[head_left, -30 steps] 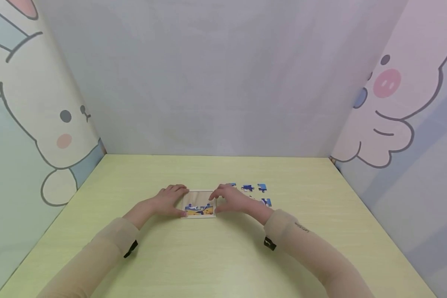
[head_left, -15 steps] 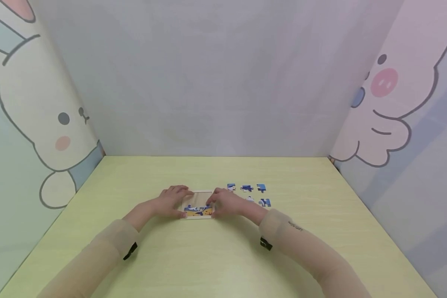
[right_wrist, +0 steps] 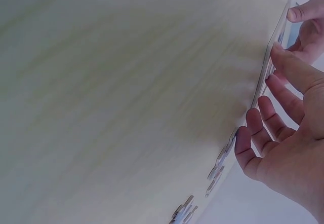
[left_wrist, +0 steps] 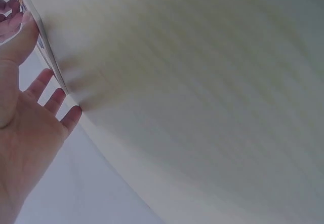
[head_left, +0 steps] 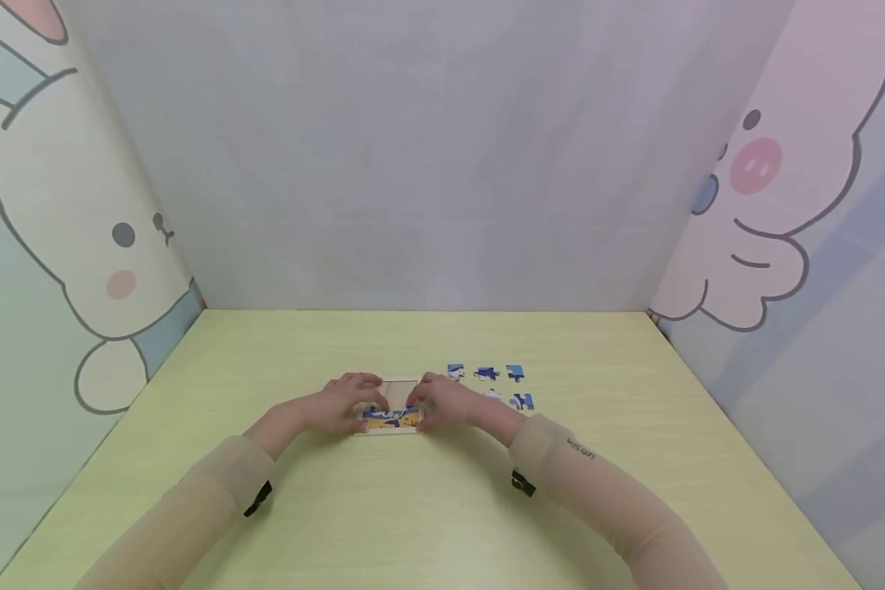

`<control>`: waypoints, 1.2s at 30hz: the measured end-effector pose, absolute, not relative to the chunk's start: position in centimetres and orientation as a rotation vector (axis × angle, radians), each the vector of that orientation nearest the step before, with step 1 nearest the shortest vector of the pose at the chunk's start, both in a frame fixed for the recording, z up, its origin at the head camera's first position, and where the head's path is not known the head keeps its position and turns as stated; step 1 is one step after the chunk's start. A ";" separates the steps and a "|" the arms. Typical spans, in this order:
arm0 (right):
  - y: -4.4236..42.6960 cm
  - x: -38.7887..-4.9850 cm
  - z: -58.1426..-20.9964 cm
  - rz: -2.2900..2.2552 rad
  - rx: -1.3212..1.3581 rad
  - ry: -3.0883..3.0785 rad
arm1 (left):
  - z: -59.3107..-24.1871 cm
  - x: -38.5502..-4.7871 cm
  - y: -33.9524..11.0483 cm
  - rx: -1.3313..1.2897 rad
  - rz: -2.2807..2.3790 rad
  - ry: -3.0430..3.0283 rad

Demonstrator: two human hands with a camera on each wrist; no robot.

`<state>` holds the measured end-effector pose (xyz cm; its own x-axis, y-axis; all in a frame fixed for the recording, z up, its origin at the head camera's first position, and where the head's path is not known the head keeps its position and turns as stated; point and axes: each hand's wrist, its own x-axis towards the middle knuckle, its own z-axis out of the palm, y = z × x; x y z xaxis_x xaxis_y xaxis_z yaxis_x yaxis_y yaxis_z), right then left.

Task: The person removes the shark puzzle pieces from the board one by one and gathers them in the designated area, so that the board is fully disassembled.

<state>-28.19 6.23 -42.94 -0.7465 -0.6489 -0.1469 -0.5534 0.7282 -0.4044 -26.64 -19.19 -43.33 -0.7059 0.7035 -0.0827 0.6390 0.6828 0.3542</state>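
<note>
A wooden puzzle tray (head_left: pixel 388 433) lies flat on the table, with joined blue, white and yellow jigsaw pieces (head_left: pixel 391 419) along its near side and bare wood behind them. My left hand (head_left: pixel 341 403) rests at the tray's left side, thumb by the near corner, a bent finger reaching in to touch the pieces' upper edge. The left wrist view shows its other fingers (left_wrist: pixel 72 116) spread along the tray's edge. My right hand (head_left: pixel 448 403) mirrors it, thumb on the right edge and a fingertip at the pieces. What lies directly under the fingertips is hidden.
Several loose jigsaw pieces (head_left: pixel 487 374) lie in two rows right of and behind the tray, one partly hidden by the right hand. The yellow table (head_left: pixel 442 508) meets a grey back wall (head_left: pixel 428 164), with cartoon-printed side walls.
The left hand's finger has moved inward from the tray's edge onto the pieces. The right hand has shifted slightly left and down against the tray, uncovering more loose pieces.
</note>
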 end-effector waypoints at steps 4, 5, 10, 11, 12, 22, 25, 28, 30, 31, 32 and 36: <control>6.2 -28.1 -43.0 -0.496 -0.957 2.657 | -43.6 -26.6 -19.3 1.106 0.436 2.693; 6.2 -28.1 -43.0 -0.500 -0.958 2.656 | -43.6 -26.6 -19.3 1.109 0.436 2.694; 6.3 -28.2 -43.0 -0.524 -0.955 2.656 | -43.4 -26.4 -19.3 1.117 0.444 2.697; 6.3 -28.2 -43.0 -0.527 -0.956 2.657 | -43.4 -26.4 -19.4 1.119 0.442 2.699; 6.2 -28.2 -43.1 -0.530 -0.955 2.659 | -43.4 -26.4 -19.4 1.120 0.438 2.701; 6.3 -28.4 -43.4 -0.721 -0.965 2.590 | -43.3 -26.3 -19.3 1.125 0.464 2.692; 6.3 -28.5 -43.3 -0.776 -1.003 2.569 | -43.4 -26.3 -19.4 1.127 0.457 2.693; 6.3 -28.4 -43.1 -0.799 -1.039 2.565 | -43.5 -26.3 -19.4 1.127 0.453 2.694; 6.4 -28.4 -43.0 -0.815 -1.040 2.562 | -43.5 -26.3 -19.4 1.126 0.458 2.695; 6.4 -28.4 -42.8 -0.831 -1.036 2.558 | -43.5 -26.3 -19.4 1.127 0.459 2.696; 6.4 -28.4 -42.7 -0.847 -1.033 2.555 | -43.5 -26.4 -19.4 1.128 0.459 2.697; 6.8 -28.5 -42.0 -0.874 -1.023 2.559 | -43.4 -26.4 -19.3 1.130 0.454 2.702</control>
